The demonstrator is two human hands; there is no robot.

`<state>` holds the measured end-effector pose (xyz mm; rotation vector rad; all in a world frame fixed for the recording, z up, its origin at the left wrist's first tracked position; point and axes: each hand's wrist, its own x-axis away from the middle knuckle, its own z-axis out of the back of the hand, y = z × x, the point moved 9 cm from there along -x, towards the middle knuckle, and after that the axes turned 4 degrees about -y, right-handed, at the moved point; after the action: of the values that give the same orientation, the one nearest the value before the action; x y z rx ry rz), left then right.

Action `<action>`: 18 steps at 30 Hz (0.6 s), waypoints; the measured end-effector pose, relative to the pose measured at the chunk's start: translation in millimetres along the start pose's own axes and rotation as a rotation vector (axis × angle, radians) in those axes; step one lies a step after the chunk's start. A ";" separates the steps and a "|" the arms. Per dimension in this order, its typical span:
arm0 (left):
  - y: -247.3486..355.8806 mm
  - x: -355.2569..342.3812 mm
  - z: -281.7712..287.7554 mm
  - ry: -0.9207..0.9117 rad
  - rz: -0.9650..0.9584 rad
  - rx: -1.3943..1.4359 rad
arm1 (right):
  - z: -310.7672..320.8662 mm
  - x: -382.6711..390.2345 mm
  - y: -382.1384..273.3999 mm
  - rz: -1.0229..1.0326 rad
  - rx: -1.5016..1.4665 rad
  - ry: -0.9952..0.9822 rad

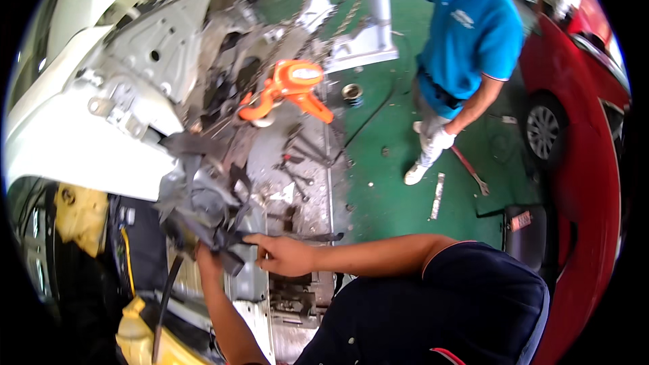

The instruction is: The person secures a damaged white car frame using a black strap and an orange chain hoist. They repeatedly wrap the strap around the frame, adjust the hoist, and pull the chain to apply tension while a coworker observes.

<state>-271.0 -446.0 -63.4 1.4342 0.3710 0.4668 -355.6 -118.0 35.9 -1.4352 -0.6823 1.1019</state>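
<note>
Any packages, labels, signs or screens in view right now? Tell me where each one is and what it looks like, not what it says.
Label on a black case: on the green floor at the right, beside the red car; small rectangle, red and white.
Printed mark on the orange chain hoist: hanging above the engine bay; small dark patch on the orange body.
Chest emblem on the co-worker's blue polo shirt: small, white.
No packages, signs or screens are visible.

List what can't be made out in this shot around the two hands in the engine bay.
- Left hand: head view, fingers buried among dark engine parts; grip unclear.
- Right hand: whether its fingers touch the thin dark strip is unclear.
- Orange chain hoist: its chain's lower end is lost in the clutter.
- Co-worker: cut off by the top edge.
</note>
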 end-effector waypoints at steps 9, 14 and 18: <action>60.5 91.9 -53.6 0.271 -0.301 -0.267 | 136.0 85.6 132.8 -0.532 0.262 0.223; 88.0 109.3 -85.6 0.630 -0.154 -0.139 | 154.3 109.0 219.9 -0.604 0.335 0.012; 80.9 111.8 -104.7 0.780 -0.212 0.167 | 205.2 90.4 232.8 -0.554 0.296 -0.112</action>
<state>-235.7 -293.0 9.7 1.3055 1.1965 0.8275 -546.8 5.3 -193.6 -0.8610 -0.8888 0.8043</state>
